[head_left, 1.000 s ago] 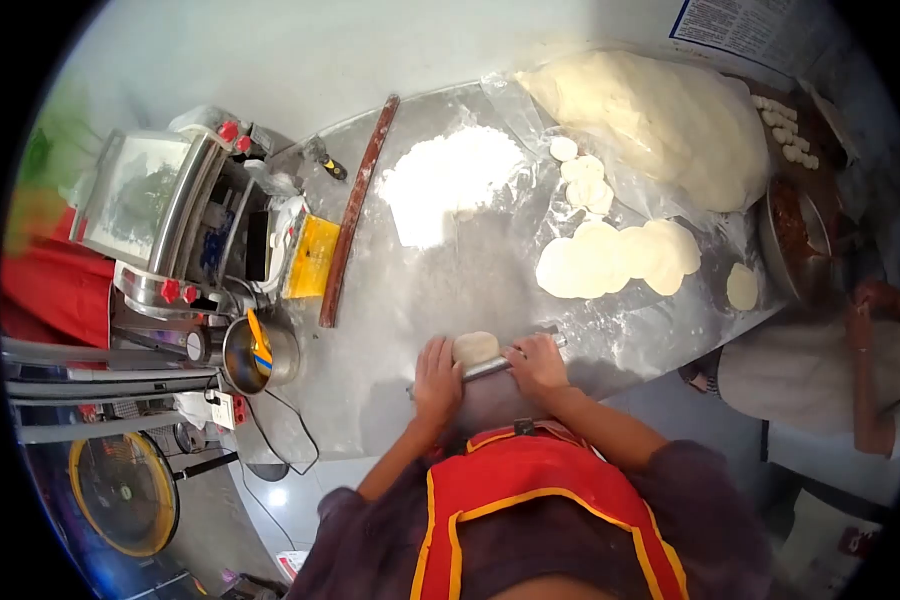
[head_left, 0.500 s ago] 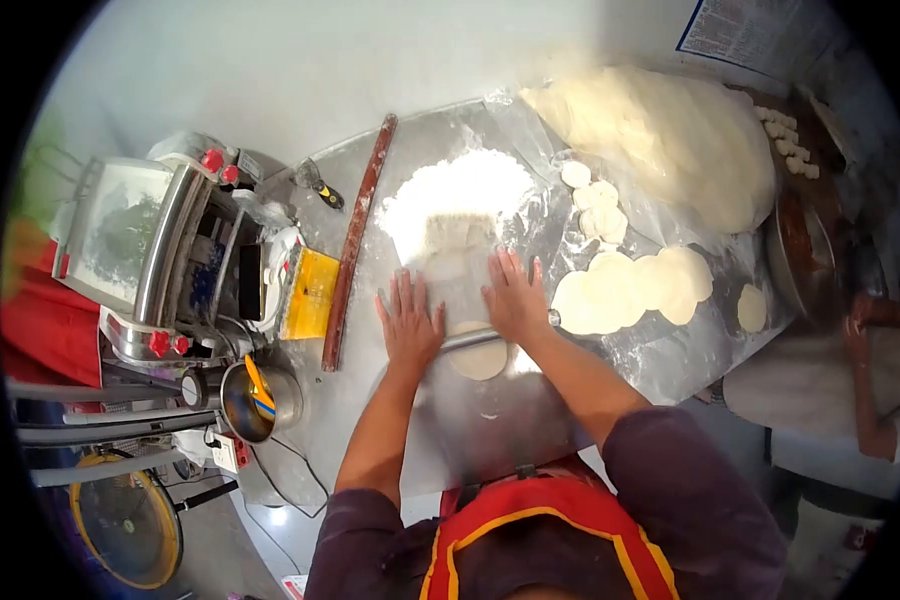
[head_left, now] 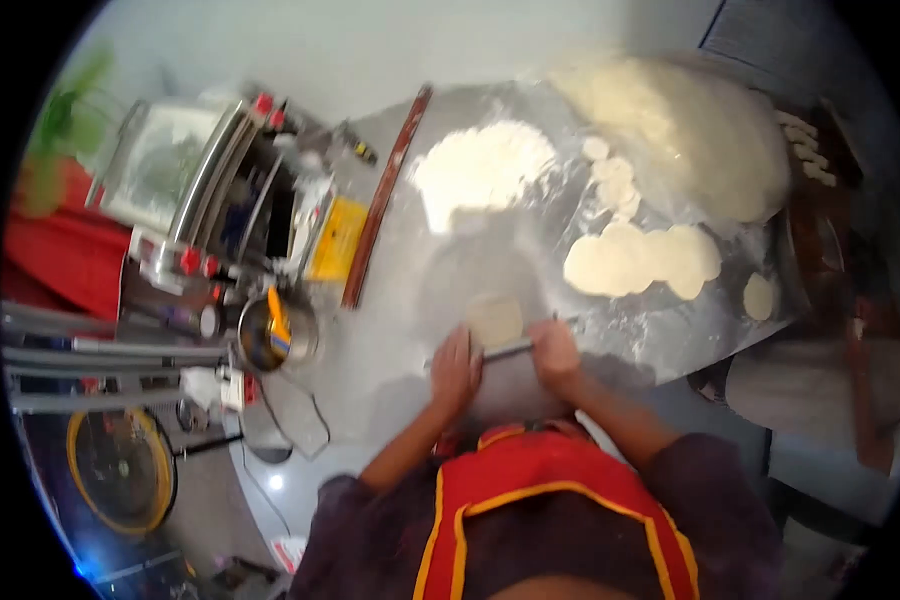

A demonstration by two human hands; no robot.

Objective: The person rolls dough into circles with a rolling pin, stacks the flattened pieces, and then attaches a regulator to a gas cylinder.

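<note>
A thin metal rolling pin (head_left: pixel 507 348) lies crosswise near the table's front edge. My left hand (head_left: pixel 455 370) is on its left part, fingers close together. My right hand (head_left: pixel 556 358) is closed over its right part, with the tip sticking out beyond. Just past the pin lies a small, flat, roundish piece of dough (head_left: pixel 495 318), its near edge against the pin. Both hands are somewhat blurred. A heap of flour (head_left: pixel 485 165) spreads farther back on the metal table.
Overlapping dough rounds (head_left: pixel 640 260) and smaller dough pieces (head_left: pixel 613 185) lie right, before a large dough mass (head_left: pixel 680 135) under plastic. Left are a long red-brown stick (head_left: pixel 388 195), a yellow scraper (head_left: pixel 338 240), a rolling machine (head_left: pixel 205 175) and a metal pot (head_left: pixel 300 345). A co-worker's arm (head_left: pixel 863 390) shows far right.
My hands and the rolling pin have come back toward my body. The dough piece now lies beyond the pin rather than mostly on the near side. My fingers are less spread. The view has shifted.
</note>
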